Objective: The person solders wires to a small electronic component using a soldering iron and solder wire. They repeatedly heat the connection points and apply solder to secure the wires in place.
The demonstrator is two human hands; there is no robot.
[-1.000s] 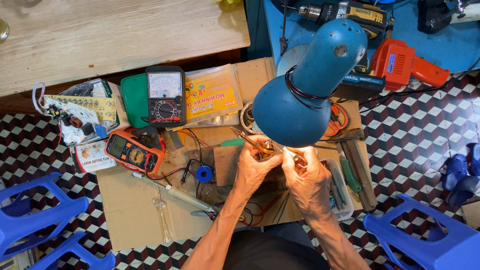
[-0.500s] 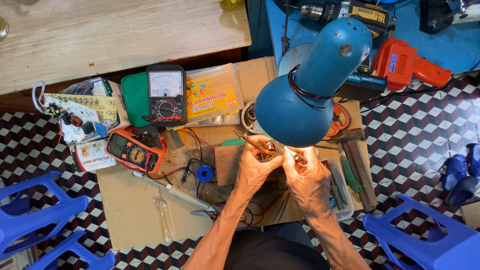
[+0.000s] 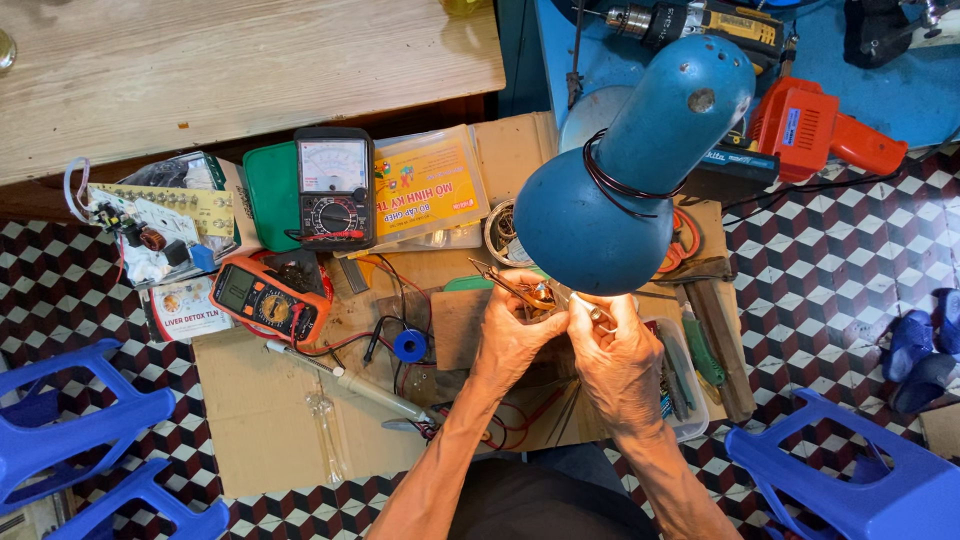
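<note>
Both my hands meet under the blue desk lamp (image 3: 625,190), lit by its glow. My left hand (image 3: 512,338) grips slim pliers (image 3: 503,283) whose jaws point up and left from the fingers. My right hand (image 3: 617,358) pinches a small metal part (image 3: 597,316) between thumb and fingertips, right beside the left hand's fingers. What the part is stays hard to tell, as the fingers hide most of it. Beneath the hands lies a sheet of cardboard (image 3: 250,410) with red and black wires (image 3: 520,415).
An orange digital multimeter (image 3: 268,298), a black analog meter (image 3: 335,188), a soldering iron (image 3: 345,378), a blue solder spool (image 3: 409,346) and a circuit board (image 3: 150,225) lie to the left. An orange power tool (image 3: 825,130) sits at the right. Blue plastic stools (image 3: 70,440) (image 3: 860,470) flank me.
My hands stay under the lamp, with only small finger movements around the part. Nothing else has visibly moved.
</note>
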